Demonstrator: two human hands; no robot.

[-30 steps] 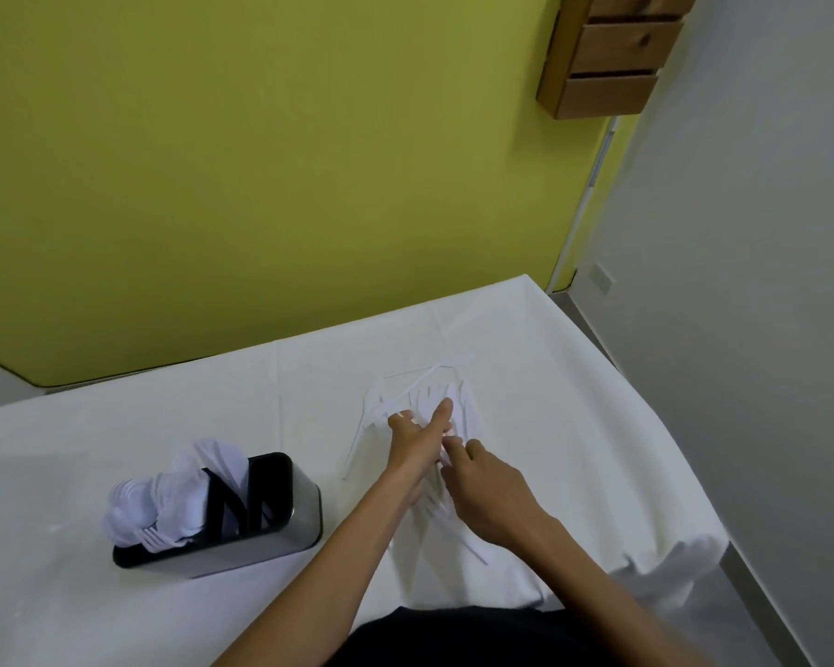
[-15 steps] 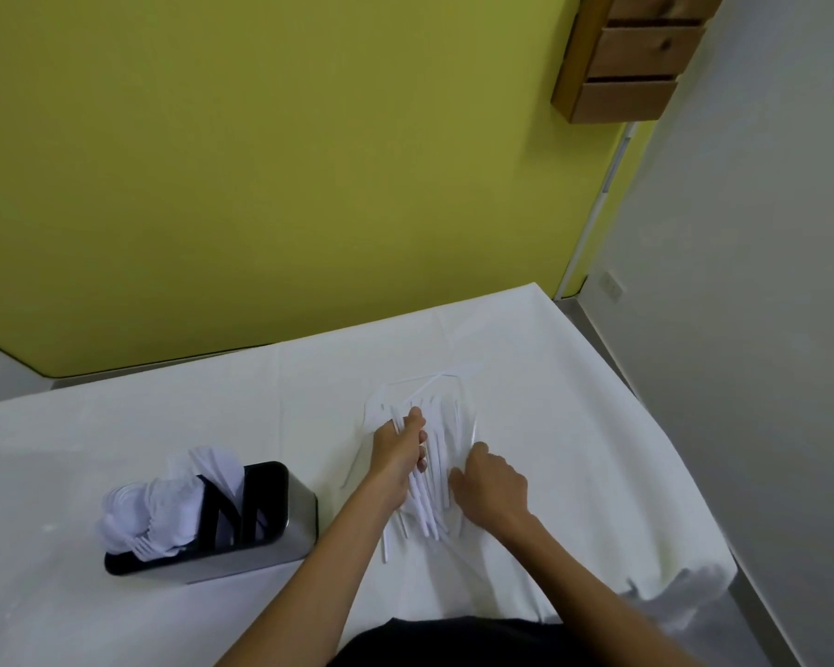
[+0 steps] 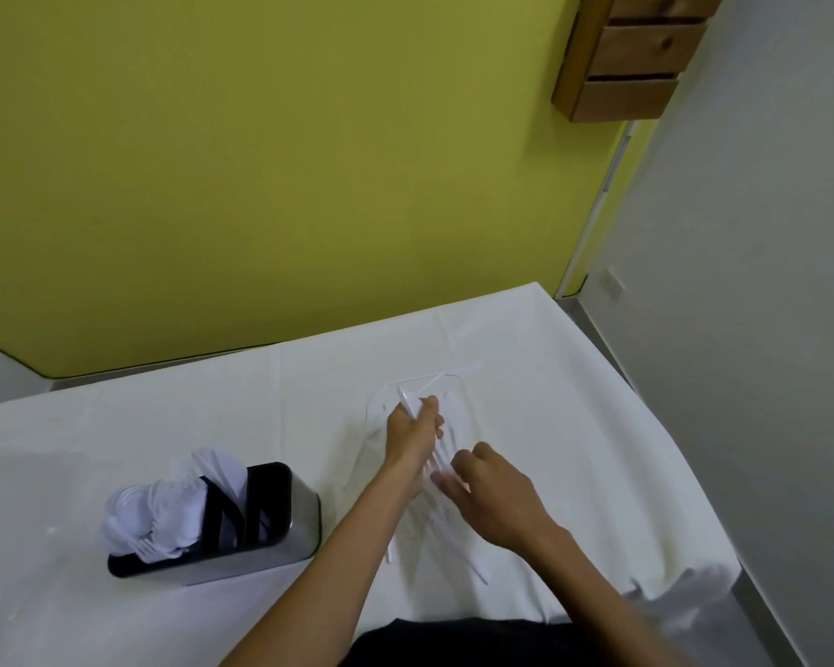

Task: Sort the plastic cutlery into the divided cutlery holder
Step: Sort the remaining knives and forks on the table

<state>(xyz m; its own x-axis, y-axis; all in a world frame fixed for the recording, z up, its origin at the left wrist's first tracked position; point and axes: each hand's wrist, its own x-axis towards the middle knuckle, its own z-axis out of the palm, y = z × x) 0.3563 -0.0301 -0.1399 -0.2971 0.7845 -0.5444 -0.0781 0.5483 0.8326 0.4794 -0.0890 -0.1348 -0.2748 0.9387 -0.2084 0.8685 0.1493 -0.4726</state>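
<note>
white cutlery (image 3: 446,517) blurs under hands

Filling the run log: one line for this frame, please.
left hand: shut on white plastic cutlery pieces | right hand: open over loose white cutlery pile | black-and-steel divided cutlery holder: left compartments filled

There is only the one view, worn on the person's head, looking forward and steeply down across the white-covered table (image 3: 574,387). It sits close: both forearms rise from the bottom edge toward mid-frame. The wide lens bends the yellow wall (image 3: 285,161) filling the upper half, catches a wooden drawer unit (image 3: 631,55) at upper right, and a grey wall (image 3: 761,291) down the right.
</note>
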